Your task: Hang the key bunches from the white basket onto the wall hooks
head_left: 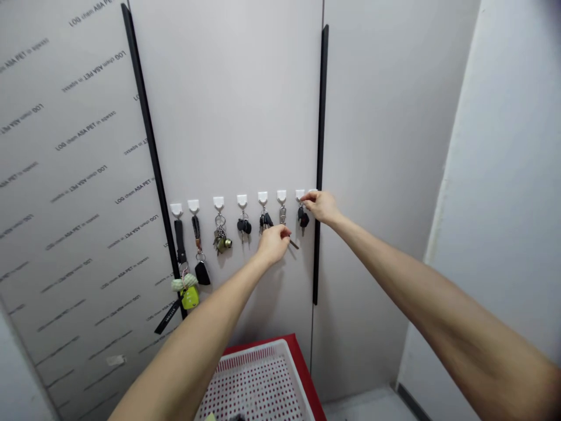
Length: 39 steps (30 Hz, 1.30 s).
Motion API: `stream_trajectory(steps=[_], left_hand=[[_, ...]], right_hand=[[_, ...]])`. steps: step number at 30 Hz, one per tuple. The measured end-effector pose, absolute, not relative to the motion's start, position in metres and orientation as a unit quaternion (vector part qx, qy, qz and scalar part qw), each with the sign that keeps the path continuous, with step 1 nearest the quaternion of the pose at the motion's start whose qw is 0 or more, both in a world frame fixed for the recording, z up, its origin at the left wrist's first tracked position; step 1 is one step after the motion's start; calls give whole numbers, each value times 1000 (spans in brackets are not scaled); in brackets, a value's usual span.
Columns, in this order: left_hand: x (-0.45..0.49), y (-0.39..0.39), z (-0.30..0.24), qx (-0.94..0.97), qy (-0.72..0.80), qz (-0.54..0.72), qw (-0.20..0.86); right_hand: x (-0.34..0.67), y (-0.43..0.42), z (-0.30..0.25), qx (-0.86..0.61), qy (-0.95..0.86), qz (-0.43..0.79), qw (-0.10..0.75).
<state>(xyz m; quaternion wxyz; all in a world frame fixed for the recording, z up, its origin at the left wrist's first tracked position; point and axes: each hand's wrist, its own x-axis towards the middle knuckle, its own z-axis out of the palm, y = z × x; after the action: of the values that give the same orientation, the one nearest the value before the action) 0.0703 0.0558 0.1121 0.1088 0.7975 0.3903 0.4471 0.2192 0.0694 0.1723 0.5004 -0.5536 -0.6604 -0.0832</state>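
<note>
My left hand (272,245) is raised to the wall panel, its fingertips closed on a dark-bladed key (294,244) that tilts out to the right below a metal swivel clasp (283,215). My right hand (321,206) is higher, with its fingertips at a white adhesive hook (300,195) and just above a black key fob (303,217). Several more white hooks run in a row to the left, holding a black strap (179,241), a black car remote (202,273), a brass key bunch (221,240) and black-headed keys (244,226).
Below the hands stands a white plastic basket (252,368) in a red crate (263,342). Black vertical strips (321,164) edge the grey panels. A yellow-green tag (190,298) hangs at the left end of the row.
</note>
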Motion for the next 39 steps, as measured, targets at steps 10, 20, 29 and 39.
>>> stream_trajectory(steps=[10, 20, 29, 39], left_hand=[[40, 28, 65, 813, 396, 395, 163], [-72, -46, -108, 827, 510, 9, 236], [-71, -31, -115, 700, 549, 208, 407], [-18, -25, -36, 677, 487, 268, 482]], right_hand=[[224, 75, 156, -593, -619, -70, 509], [146, 3, 4, -482, -821, 87, 294], [80, -32, -104, -381, -859, 295, 172], [113, -27, -81, -469, -712, 299, 429]])
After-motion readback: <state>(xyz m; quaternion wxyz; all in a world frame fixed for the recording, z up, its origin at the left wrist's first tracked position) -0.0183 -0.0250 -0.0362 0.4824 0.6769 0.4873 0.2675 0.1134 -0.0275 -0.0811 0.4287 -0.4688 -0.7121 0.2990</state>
